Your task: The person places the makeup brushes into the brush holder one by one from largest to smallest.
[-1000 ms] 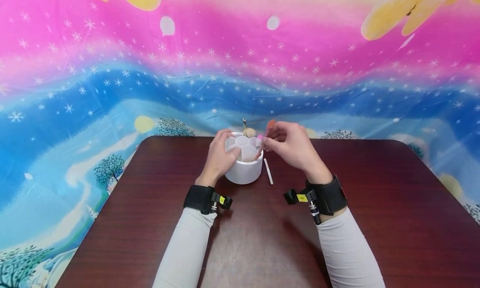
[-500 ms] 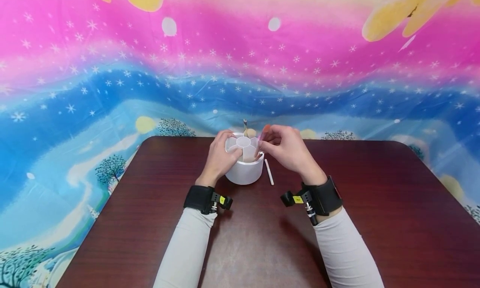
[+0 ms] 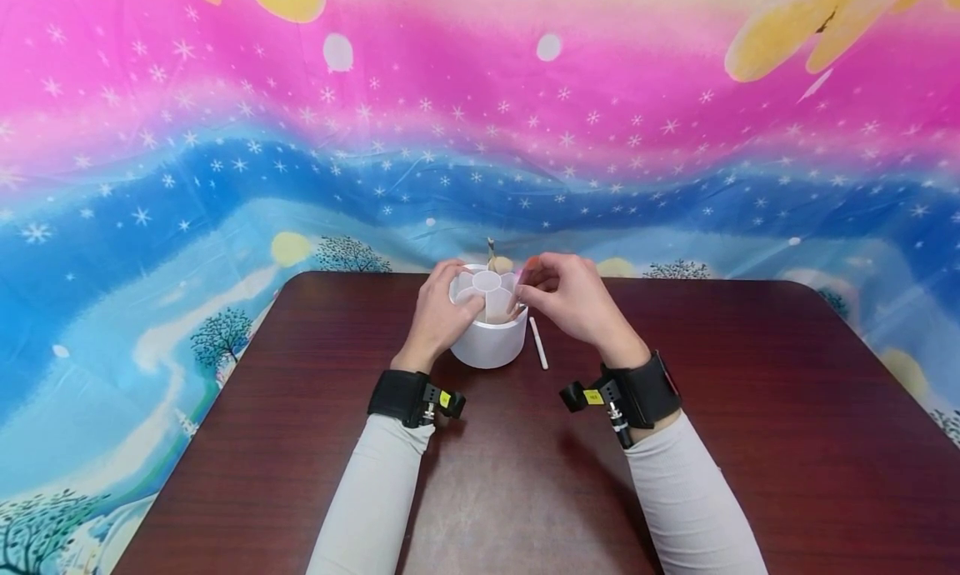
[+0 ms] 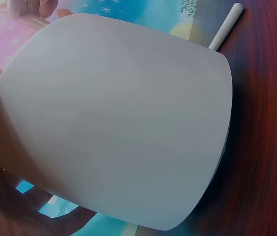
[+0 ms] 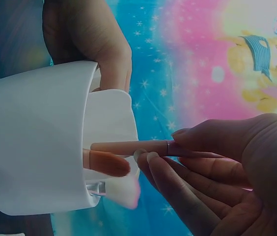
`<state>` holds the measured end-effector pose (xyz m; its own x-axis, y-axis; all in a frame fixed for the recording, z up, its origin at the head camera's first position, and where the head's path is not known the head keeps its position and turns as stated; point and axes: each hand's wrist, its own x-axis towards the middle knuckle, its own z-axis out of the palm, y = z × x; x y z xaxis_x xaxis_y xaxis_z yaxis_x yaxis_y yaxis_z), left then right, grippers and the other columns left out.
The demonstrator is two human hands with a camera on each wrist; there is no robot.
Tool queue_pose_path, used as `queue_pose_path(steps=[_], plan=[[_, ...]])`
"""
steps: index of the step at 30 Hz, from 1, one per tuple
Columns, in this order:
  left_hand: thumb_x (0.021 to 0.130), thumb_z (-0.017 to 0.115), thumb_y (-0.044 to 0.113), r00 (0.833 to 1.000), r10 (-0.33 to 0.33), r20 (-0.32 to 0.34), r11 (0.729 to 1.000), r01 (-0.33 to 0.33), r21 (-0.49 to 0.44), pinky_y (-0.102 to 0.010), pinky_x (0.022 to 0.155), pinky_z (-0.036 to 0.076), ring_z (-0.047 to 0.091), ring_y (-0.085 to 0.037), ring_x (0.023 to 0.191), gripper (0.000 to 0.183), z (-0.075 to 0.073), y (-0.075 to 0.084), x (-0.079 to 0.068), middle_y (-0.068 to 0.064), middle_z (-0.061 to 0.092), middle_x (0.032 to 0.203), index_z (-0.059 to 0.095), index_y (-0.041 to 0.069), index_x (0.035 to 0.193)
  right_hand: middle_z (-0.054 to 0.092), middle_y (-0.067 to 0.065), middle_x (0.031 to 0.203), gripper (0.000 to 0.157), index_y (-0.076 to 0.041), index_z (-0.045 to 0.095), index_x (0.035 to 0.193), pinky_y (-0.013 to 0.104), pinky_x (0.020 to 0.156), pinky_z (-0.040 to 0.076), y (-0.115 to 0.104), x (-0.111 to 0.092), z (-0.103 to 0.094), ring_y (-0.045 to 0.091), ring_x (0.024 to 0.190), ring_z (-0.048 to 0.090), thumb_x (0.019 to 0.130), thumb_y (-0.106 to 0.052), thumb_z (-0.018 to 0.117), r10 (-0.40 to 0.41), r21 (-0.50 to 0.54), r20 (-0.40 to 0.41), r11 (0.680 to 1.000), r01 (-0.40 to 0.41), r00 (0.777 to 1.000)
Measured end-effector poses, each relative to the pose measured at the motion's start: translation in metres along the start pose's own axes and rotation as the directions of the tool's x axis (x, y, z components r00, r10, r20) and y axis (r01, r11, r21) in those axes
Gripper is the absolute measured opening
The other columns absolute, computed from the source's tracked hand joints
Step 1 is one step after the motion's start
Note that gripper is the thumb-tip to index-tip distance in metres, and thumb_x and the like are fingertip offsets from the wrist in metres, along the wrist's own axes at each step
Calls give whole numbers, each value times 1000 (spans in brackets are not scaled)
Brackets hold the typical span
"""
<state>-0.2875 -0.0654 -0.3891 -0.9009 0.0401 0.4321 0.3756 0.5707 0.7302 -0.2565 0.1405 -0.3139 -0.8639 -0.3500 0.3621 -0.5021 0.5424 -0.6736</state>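
A white round brush holder [image 3: 489,350] with petal-shaped dividers stands on the table. My left hand [image 3: 441,308] grips its left side, thumb over the near rim. My right hand [image 3: 573,300] is at the holder's right side, pinching a pink-handled makeup brush [image 5: 143,147] between thumb and fingertips. The handle's lower end is inside the holder, and fingers hide much of its upper part. Beside it in the holder, the right wrist view shows an orange-bristled brush [image 5: 109,163] and a brush with white, pink-tipped bristles [image 5: 124,191]. The holder's outer wall [image 4: 119,118] fills most of the left wrist view.
A slim white stick [image 3: 538,343] lies on the dark red wooden table [image 3: 495,492], just right of the holder. Brush tops, one beige and round [image 3: 500,264], show at the holder's back. A patterned cloth [image 3: 480,100] hangs behind the table.
My right hand has moved left and slightly down with the makeup brush, bringing it closer to the holder. The left hand keeps its grip in the same place.
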Motion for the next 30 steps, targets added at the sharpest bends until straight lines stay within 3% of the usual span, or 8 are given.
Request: queue_pose_path(steps=[10, 16, 21, 30], plan=[[69, 67, 23, 1000, 18, -10, 1000, -18, -1, -39, 95, 38, 44, -15, 114, 42, 1, 0, 0, 2, 50, 127, 62, 11, 109, 66, 1, 84, 17, -6, 66, 95, 32, 67, 52, 1, 0, -3, 7, 73, 62, 82, -16, 69, 37, -31, -7, 999, -37, 999], [68, 67, 23, 999, 32, -19, 999, -32, -9, -39, 94, 39, 44, -15, 112, 42, 0, 0, 1, 3, 50, 125, 63, 11, 108, 67, 1, 82, 13, -9, 66, 94, 33, 66, 52, 3, 0, -10, 11, 73, 63, 85, -18, 67, 67, -24, -20, 997, -68, 998], [68, 67, 23, 999, 30, -17, 999, -30, -10, -39, 94, 39, 44, -14, 113, 42, 0, 1, 1, 5, 49, 125, 62, 12, 108, 67, 6, 80, 11, -9, 64, 94, 33, 61, 53, 13, 0, -14, 16, 70, 63, 87, -17, 64, 92, -12, -31, 996, -93, 995], [69, 67, 23, 999, 30, -15, 999, -30, -15, -41, 95, 38, 44, -15, 114, 40, 1, 0, 0, 0, 50, 127, 62, 12, 108, 66, 4, 79, 11, -7, 65, 94, 35, 58, 50, 34, 0, -17, 15, 67, 62, 89, -16, 60, 145, -86, -58, 985, -149, 988]])
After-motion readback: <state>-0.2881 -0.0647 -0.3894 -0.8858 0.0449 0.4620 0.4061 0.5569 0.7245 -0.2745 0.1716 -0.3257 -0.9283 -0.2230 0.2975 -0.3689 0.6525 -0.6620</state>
